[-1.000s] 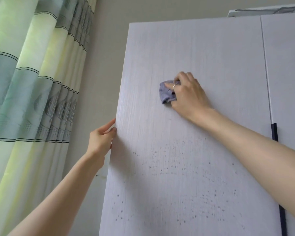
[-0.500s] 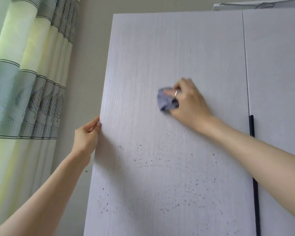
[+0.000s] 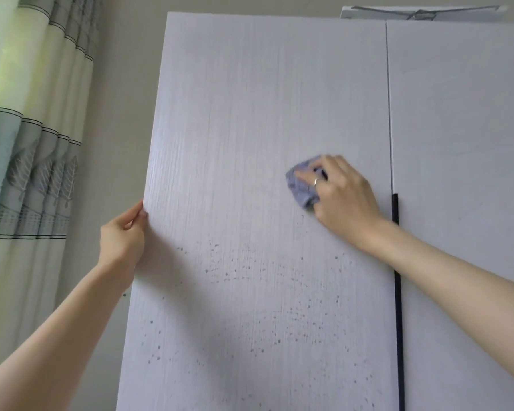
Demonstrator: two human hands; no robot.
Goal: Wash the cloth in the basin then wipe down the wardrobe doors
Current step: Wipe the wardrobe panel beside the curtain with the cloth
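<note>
Pale grey, wood-grained board makes up the wardrobe door (image 3: 250,129), flat and matte, its lower half speckled with dark droplets. The left hand (image 3: 122,241) pinches its outer edge, steadying it. The right hand (image 3: 343,194) presses a crumpled lilac cloth (image 3: 298,185) against mid-panel, fingers curled around it. Long overlapping strokes working downward would clear the spots best.

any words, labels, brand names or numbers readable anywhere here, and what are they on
None: no readable text in this view.
Wardrobe door: plain pale wood grain with dark specks, no label.
Cloth under the right hand: no tag visible.
Curtain: stripes and a leaf pattern only.
Flat box on top of the wardrobe: no print visible.
</note>
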